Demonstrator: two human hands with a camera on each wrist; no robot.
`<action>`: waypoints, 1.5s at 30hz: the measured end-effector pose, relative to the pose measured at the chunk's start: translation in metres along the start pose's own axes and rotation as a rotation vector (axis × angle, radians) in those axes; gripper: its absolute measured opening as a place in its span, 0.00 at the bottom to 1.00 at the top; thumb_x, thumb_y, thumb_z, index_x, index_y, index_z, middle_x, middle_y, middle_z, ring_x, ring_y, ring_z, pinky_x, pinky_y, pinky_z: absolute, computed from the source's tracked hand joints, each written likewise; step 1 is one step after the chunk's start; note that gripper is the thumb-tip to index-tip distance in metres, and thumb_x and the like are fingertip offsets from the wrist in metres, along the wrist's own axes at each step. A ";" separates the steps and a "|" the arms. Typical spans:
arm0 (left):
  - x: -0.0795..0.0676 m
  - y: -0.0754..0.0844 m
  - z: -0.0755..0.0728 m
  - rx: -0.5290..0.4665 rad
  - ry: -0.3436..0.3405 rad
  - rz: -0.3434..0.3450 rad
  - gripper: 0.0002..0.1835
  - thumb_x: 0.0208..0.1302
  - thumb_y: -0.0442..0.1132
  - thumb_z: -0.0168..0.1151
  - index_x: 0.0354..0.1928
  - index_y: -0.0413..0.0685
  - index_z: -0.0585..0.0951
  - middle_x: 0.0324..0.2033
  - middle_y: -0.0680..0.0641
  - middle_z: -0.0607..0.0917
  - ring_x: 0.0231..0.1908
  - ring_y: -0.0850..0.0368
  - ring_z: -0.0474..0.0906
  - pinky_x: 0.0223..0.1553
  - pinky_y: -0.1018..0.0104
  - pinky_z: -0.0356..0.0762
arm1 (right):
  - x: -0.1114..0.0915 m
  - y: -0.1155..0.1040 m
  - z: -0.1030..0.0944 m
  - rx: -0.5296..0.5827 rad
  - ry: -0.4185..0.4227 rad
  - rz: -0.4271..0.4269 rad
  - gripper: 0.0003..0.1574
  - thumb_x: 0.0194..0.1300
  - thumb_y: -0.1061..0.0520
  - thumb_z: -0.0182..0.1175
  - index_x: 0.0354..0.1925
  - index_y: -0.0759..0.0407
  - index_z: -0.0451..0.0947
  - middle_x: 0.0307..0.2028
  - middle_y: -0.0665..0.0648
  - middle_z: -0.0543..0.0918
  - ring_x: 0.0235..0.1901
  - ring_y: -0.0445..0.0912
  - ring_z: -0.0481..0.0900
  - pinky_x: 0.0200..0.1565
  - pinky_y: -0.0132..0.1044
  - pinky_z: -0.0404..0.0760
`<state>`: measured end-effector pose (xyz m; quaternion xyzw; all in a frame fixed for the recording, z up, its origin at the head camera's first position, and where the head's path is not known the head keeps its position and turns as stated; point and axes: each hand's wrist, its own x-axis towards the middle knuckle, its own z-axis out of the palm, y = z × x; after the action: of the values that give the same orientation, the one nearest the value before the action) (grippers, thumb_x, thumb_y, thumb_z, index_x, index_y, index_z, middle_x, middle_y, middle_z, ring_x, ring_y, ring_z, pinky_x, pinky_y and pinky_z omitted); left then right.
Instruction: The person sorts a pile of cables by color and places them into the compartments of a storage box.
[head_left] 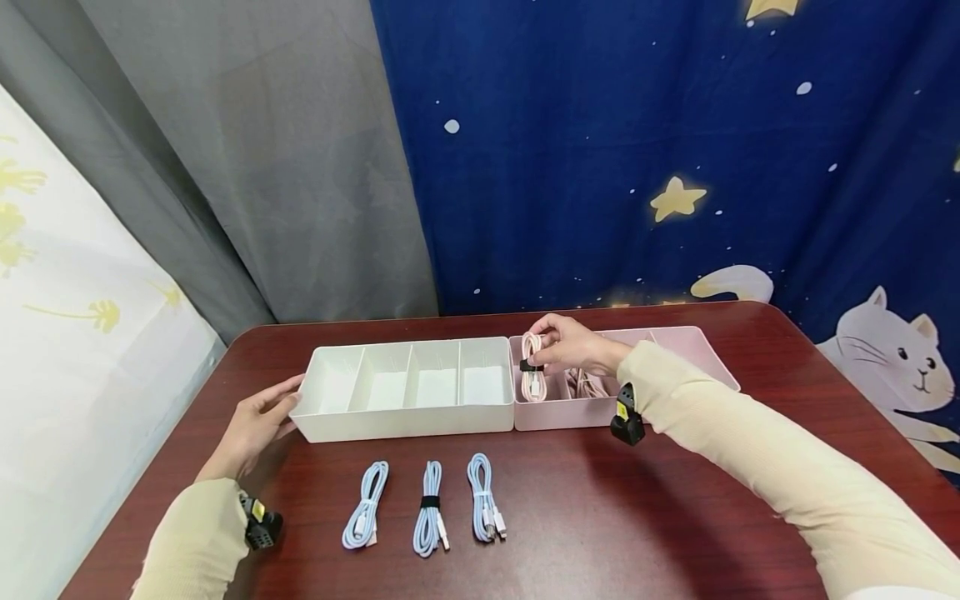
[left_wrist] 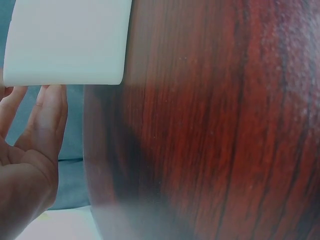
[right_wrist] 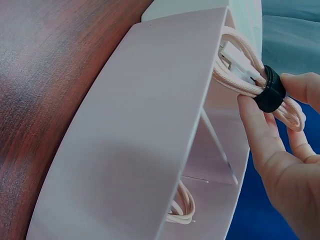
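Observation:
My right hand (head_left: pixel 576 343) pinches a coiled pale pink cable (head_left: pixel 533 388), bound with a black strap (right_wrist: pixel 271 90), at the left end compartment of the pink divided box (head_left: pixel 558 415). In the right wrist view the coil's lower end reaches just inside the rim. Another pink cable (head_left: pixel 585 383) lies in a compartment farther right, partly hidden by my arm. My left hand (head_left: pixel 251 427) touches the left end of the white divided box (head_left: pixel 408 422); the left wrist view shows its fingers (left_wrist: pixel 50 107) fairly straight against that wall.
On the reddish-brown table (head_left: pixel 570 533), in front of the white box, lie three coiled light blue cables: a left one (head_left: pixel 366 504), a middle one with a black strap (head_left: pixel 428 517) and a right one (head_left: pixel 483 496). The boxes stand end to end. Curtains (head_left: pixel 525 167) hang behind the table.

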<state>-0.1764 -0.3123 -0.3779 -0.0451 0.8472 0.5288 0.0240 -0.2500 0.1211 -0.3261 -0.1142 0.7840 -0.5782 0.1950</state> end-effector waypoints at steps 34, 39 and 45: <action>-0.001 0.002 0.001 0.007 0.004 -0.004 0.30 0.65 0.50 0.47 0.65 0.44 0.58 0.59 0.35 0.63 0.37 0.76 0.71 0.41 0.68 0.75 | 0.007 0.007 0.007 -0.064 -0.019 0.051 0.23 0.54 0.72 0.56 0.47 0.69 0.59 0.33 0.61 0.69 0.28 0.46 0.75 0.37 0.46 0.79; -0.001 0.002 0.001 0.003 0.005 -0.005 0.30 0.65 0.50 0.48 0.65 0.44 0.58 0.58 0.34 0.63 0.37 0.76 0.71 0.41 0.68 0.75 | 0.007 0.007 0.008 -0.070 -0.030 0.047 0.24 0.54 0.71 0.57 0.47 0.69 0.59 0.37 0.63 0.68 0.32 0.48 0.74 0.38 0.46 0.78; -0.002 0.003 0.001 -0.003 0.002 -0.007 0.30 0.65 0.50 0.48 0.65 0.44 0.58 0.58 0.34 0.63 0.37 0.76 0.71 0.42 0.66 0.75 | 0.007 0.007 0.011 -0.073 -0.039 0.044 0.23 0.54 0.72 0.56 0.47 0.69 0.59 0.38 0.64 0.68 0.34 0.49 0.73 0.39 0.48 0.78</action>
<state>-0.1752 -0.3105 -0.3754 -0.0487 0.8461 0.5301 0.0252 -0.2511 0.1112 -0.3368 -0.1153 0.8030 -0.5423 0.2185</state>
